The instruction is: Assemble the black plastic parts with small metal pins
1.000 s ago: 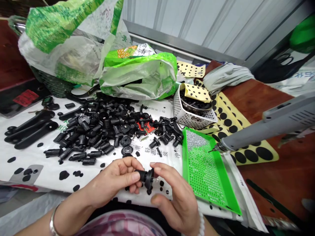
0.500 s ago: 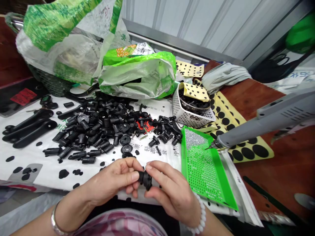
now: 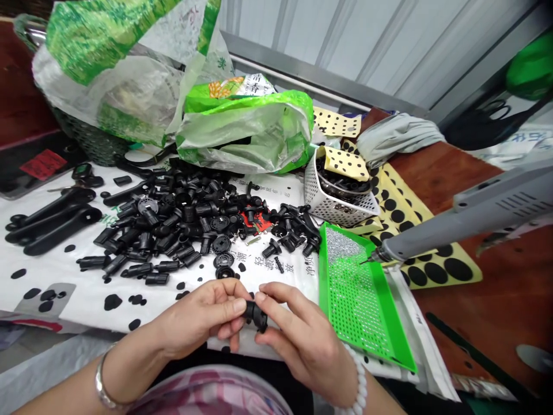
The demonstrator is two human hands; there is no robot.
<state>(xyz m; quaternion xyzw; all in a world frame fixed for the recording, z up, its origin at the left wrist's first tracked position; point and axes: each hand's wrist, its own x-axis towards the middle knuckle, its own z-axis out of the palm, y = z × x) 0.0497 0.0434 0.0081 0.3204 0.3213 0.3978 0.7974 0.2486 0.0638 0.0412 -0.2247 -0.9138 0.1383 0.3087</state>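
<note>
Both hands meet low in the middle of the view over the near edge of the white sheet [image 3: 86, 300]. My left hand [image 3: 203, 320] pinches a small black plastic part [image 3: 256, 315] with thumb and fingers. My right hand [image 3: 298, 340] closes on the same part from the right, fingers wrapped over its flanged end. Beyond the hands lies a heap of black plastic parts [image 3: 185, 219], tubes and round discs. A green perforated tray [image 3: 358, 294] holding small silvery screws sits just right of my right hand.
A grey electric screwdriver [image 3: 458, 222] hangs with its tip over the tray's far end. A white basket [image 3: 339, 196] of black parts, yellow sheets of black pads [image 3: 415, 230], green and clear plastic bags [image 3: 246, 127] and long black handles [image 3: 47, 222] lie around.
My right hand has closed further over the black part and drawn in toward the left hand; the part's flange, seen a second ago, is now mostly covered by fingers.
</note>
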